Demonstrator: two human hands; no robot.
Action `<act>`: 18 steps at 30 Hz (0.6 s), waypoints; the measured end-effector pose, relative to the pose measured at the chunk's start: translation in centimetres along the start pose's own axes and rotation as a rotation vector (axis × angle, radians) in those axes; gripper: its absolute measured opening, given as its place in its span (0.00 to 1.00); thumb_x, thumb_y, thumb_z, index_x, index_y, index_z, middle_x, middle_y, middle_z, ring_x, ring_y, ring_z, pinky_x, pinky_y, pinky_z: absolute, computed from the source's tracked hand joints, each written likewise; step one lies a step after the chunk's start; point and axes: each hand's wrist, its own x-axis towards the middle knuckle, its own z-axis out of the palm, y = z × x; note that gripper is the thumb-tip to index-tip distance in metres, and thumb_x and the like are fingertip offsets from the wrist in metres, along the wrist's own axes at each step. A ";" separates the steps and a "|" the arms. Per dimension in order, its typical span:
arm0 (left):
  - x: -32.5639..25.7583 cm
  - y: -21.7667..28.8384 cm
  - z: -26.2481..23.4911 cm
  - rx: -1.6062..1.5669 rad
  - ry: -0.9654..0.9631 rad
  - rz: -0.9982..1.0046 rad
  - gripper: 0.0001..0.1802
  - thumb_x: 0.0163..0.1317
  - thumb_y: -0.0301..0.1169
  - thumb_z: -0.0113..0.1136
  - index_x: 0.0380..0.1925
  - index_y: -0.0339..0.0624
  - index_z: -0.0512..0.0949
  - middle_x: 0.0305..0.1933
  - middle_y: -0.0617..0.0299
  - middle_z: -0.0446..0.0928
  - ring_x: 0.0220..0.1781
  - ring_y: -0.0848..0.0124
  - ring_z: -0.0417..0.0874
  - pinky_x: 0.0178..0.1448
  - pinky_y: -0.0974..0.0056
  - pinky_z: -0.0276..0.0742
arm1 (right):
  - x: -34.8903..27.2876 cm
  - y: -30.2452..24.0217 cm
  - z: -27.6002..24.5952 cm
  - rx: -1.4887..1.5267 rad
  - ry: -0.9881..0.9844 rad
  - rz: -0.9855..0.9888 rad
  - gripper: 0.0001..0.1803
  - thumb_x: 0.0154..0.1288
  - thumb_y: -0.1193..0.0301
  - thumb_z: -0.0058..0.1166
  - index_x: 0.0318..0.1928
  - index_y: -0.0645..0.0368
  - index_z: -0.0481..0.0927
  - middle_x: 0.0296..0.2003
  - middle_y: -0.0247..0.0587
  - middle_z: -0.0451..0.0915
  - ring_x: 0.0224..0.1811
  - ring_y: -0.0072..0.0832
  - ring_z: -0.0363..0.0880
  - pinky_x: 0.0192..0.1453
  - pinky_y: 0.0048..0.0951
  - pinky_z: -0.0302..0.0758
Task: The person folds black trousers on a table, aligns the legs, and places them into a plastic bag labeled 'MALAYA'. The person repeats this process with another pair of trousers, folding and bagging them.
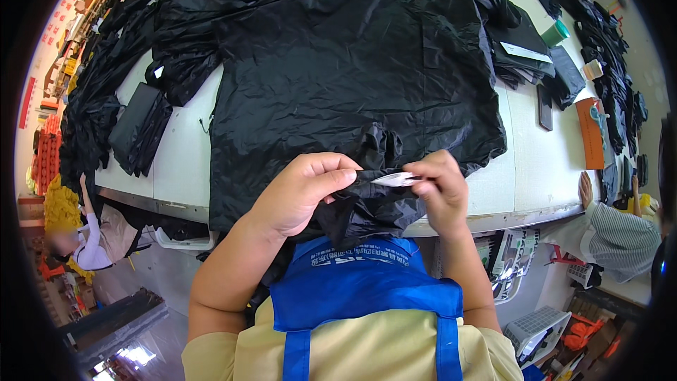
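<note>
Sitting low at the far left, below the table edge, a co-worker in a pale top (92, 240), face not described. Heaped along the left end of the white table (180, 162), dark folded cloth pieces (137, 127), well apart from the hands. Spread across the middle of the table, a large black thin garment (338, 70), crinkled and glossy, its near hem hanging over the table edge toward the blue apron (367, 289).

Pinching a bunched fold of that black garment between thumb and fingers, the left hand (303, 194), closed on the cloth just in front of the apron bib. Stretched tight between both hands, a short run of black fabric. Gripping small silver thread snips (396, 179), the right hand (441, 190), fingers curled shut round the tool, the pale blades pointing left and touching the held fold.

Lying farther right on the table, a dark flat phone (545, 107), an orange sheet (589, 134) and a green cup (557, 32), near more black cloth. Resting at the right table edge, another person's hand (585, 190) with a striped sleeve (617, 236).
</note>
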 end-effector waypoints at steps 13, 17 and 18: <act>-1.8 -0.7 -0.7 0.997 0.271 0.929 0.14 0.36 0.15 0.66 0.25 0.44 0.80 0.28 0.64 0.71 0.33 0.64 0.72 0.40 0.63 0.68 | -10.3 15.3 -15.9 -1.374 0.679 0.718 0.21 0.69 0.65 0.50 0.59 0.63 0.72 0.46 0.45 0.77 0.51 0.33 0.73 0.59 0.33 0.69; -2.3 -1.5 -0.7 1.044 0.096 0.991 0.15 0.36 0.16 0.66 0.25 0.48 0.81 0.35 0.63 0.71 0.44 0.60 0.74 0.46 0.60 0.71 | -2.1 5.2 -3.0 0.567 0.188 0.695 0.37 0.69 0.39 0.36 0.56 0.59 0.74 0.42 0.42 0.79 0.44 0.31 0.77 0.49 0.39 0.75; -2.3 -1.5 -0.5 1.052 0.035 0.992 0.14 0.36 0.16 0.65 0.25 0.47 0.80 0.37 0.62 0.72 0.46 0.59 0.74 0.49 0.60 0.71 | -1.7 3.3 -0.8 0.918 0.066 0.853 0.39 0.67 0.37 0.37 0.57 0.60 0.73 0.46 0.43 0.79 0.49 0.33 0.76 0.54 0.38 0.73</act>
